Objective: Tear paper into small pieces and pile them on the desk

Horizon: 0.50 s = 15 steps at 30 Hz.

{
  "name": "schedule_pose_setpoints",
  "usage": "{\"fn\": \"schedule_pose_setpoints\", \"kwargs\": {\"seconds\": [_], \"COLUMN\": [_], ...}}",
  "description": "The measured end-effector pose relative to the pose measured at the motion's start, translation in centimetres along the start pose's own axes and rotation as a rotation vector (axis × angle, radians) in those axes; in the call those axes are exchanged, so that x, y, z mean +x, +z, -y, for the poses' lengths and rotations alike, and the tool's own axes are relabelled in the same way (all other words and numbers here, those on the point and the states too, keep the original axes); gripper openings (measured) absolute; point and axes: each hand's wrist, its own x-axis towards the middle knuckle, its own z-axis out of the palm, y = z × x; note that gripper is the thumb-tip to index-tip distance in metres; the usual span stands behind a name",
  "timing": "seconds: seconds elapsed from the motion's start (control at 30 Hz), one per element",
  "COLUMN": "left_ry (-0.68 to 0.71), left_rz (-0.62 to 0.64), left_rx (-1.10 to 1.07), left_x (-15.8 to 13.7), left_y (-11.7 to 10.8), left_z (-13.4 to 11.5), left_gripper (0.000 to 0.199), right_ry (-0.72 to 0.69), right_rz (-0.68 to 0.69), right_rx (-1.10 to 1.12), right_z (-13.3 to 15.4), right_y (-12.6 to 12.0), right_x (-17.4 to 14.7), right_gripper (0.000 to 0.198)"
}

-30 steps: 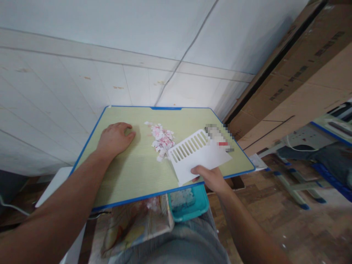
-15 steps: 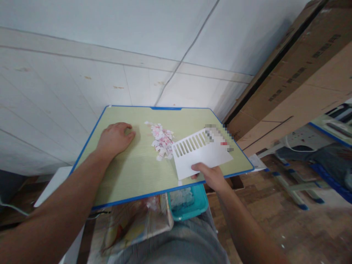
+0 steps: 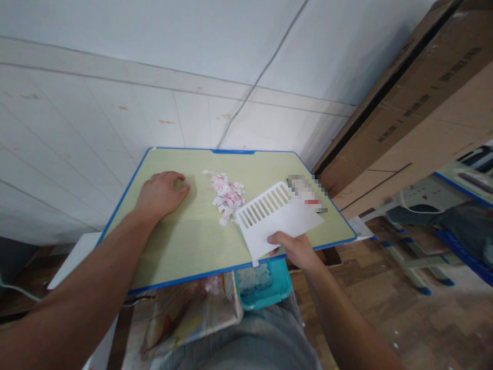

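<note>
My right hand (image 3: 288, 246) grips a white slotted card (image 3: 277, 223) by its near edge, thumb on top and fingers underneath. A row of long cut-out slots runs along the card's far side. Its left end borders a loose pile of small pink-and-white paper scraps (image 3: 228, 195) on the yellowish table (image 3: 185, 246). To the left of the pile, my left hand (image 3: 162, 192) rests on the tabletop with fingers loosely bent, thumb apart, and nothing held. One small white scrap (image 3: 255, 263) lies by the card's near corner at the table's front edge.
Below the table's front edge are a teal plastic tub (image 3: 283, 288) with pale pieces inside and a patterned cloth bag (image 3: 192, 313). Large cardboard boxes (image 3: 408, 118) lean at the right. A pixelated patch covers the table's right corner. A cable (image 3: 265, 72) runs down the wall.
The slotted card has shifted slightly toward me and left, turning so its near-left corner reaches the front edge. The small scrap moved with that corner. My left hand stays put.
</note>
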Motion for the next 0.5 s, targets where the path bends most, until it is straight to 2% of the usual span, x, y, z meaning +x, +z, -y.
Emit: {"fn": "schedule_pose_setpoints", "kwargs": {"seconds": [0.23,0.5], "left_ry": [-0.014,-0.002], "left_rz": [0.018,0.001], "left_rx": [-0.005,-0.017], "left_x": [-0.1,0.0], "left_y": [-0.3,0.0], "left_z": [-0.3,0.0], "left_gripper": [0.061,0.058], "right_ry": [-0.016,-0.041], "right_rz": [0.016,-0.033], "right_rx": [0.023,-0.042], "right_z": [-1.0,0.1], "right_y": [0.0,-0.4], "right_x": [0.3,0.0], "right_gripper": [0.018,0.026]}}
